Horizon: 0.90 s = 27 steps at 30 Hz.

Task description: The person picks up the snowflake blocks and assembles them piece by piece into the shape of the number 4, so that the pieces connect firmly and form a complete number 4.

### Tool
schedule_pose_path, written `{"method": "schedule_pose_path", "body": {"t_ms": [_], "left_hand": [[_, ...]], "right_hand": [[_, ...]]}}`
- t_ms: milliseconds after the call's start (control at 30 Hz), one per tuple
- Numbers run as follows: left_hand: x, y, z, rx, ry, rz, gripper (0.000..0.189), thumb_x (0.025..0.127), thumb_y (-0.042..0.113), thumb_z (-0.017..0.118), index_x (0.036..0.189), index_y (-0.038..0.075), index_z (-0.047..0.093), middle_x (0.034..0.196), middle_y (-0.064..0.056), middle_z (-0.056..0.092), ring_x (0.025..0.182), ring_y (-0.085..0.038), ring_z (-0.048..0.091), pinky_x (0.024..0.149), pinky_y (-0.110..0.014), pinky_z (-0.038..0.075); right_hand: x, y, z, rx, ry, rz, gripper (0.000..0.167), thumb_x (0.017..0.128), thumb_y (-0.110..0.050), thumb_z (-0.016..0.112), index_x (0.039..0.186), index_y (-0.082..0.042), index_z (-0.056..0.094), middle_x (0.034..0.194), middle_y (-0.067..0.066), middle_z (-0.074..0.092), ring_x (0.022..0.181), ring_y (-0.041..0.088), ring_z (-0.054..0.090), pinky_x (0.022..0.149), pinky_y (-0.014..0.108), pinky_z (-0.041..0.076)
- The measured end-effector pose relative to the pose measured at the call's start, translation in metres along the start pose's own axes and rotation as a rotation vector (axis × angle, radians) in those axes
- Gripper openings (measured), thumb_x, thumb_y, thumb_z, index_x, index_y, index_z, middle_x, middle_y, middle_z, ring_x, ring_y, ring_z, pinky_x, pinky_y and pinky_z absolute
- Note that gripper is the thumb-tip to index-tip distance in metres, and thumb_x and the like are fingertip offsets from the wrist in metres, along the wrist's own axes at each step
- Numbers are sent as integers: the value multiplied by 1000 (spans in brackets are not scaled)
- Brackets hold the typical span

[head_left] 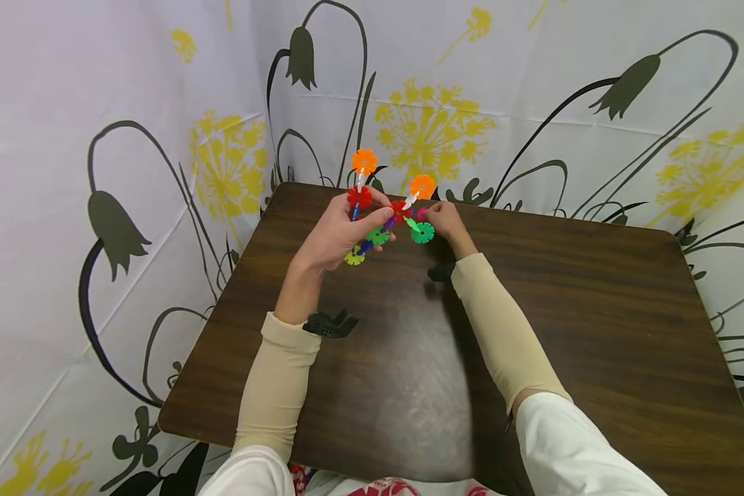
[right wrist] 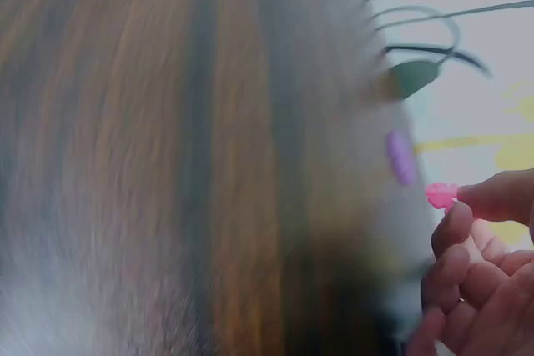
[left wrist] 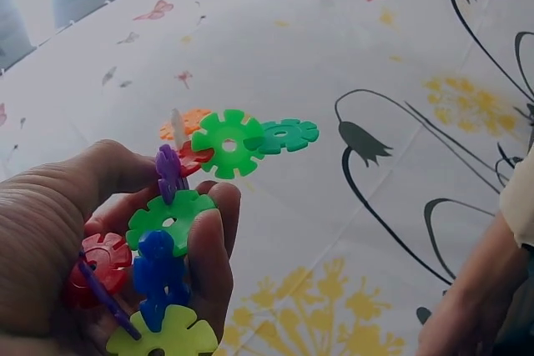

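Note:
A chain of interlocking flower-shaped plastic discs is in my left hand, held between thumb and fingers above the far side of the table. An orange disc tops one end and another orange disc another branch. In the left wrist view a green disc, blue discs and a yellow disc run down through the hand. Just right of the chain, my right hand pinches a pink disc between thumb and index finger. A purple disc appears edge-on near it; whether they touch, I cannot tell.
The dark wooden table spreads beneath both arms. Behind it and at the sides hangs a white curtain with flower prints. Black wrist devices sit over the beige sleeves.

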State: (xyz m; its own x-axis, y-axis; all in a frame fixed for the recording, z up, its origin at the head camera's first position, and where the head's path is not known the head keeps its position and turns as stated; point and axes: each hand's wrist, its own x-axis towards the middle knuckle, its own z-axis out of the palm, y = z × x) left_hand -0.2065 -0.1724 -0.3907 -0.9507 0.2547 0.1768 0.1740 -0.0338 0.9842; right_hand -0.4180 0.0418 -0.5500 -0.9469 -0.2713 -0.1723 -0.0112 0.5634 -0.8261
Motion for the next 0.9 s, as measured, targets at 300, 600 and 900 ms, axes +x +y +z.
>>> {"method": "schedule_pose_path", "body": {"t_ms": [300,600,900], "left_hand": [[5,-3,0,-45,48,41,9,107,13,66,113,7,68,103,-12,71,79,-26,77,64,-34,64],[9,-8,0,-100,107,68,8,107,11,64,114,8,66,103,-12,68,79,-24,76,67,-33,65],[11,-12,-1,-130,227,97,5,108,13,64,112,13,68,92,-5,65,71,-20,69,64,-27,62]], "right_hand": [[-47,-17,6,450,-84,-213,21,110,-15,51,91,-8,53,89,3,69,67,13,61,61,24,48],[-88,-46,21,687,-368,-237,34,114,-24,34,85,-8,42,60,-5,36,45,8,26,43,22,20],[-129,-76,39,546,-366,-651,81,106,-70,44,100,9,62,59,-2,33,47,15,24,43,25,22]]}}
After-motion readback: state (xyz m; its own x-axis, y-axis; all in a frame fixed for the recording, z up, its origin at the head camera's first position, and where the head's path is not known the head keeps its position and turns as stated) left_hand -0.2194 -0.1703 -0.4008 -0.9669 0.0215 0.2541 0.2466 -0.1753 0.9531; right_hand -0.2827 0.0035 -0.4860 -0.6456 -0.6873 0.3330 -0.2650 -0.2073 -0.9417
